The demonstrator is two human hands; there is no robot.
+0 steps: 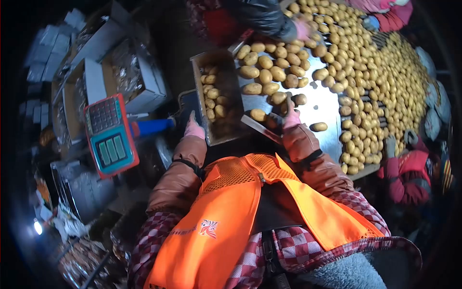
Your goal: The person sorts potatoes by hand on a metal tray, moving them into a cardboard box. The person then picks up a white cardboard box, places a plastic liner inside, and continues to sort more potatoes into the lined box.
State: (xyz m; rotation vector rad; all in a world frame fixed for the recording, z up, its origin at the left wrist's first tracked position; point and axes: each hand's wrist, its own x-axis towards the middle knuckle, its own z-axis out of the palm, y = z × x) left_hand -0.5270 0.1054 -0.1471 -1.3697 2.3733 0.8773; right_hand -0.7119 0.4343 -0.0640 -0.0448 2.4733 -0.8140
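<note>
My left hand (194, 127), in a pink glove, is at the near left side of a cardboard box (225, 136), holding its wall; some of its fingers are hidden. Several potatoes (220, 111) lie inside, mostly toward the far left of the box. My right hand (291, 117), also gloved, reaches over the metal sorting table (315, 108) with fingers stretched out and apart from any firm grip. Beside its fingers are loose potatoes (277, 98). A raised metal edge (261, 128) runs between the table and the box.
A red and teal scale display (109, 136) stands at left, near open cartons (127, 72) with plastic wrapping. A wide bed of potatoes (380, 72) covers the right side. A co-worker's gloved hand (302, 30) is at the far potatoes; another person in red (409, 176) is at right.
</note>
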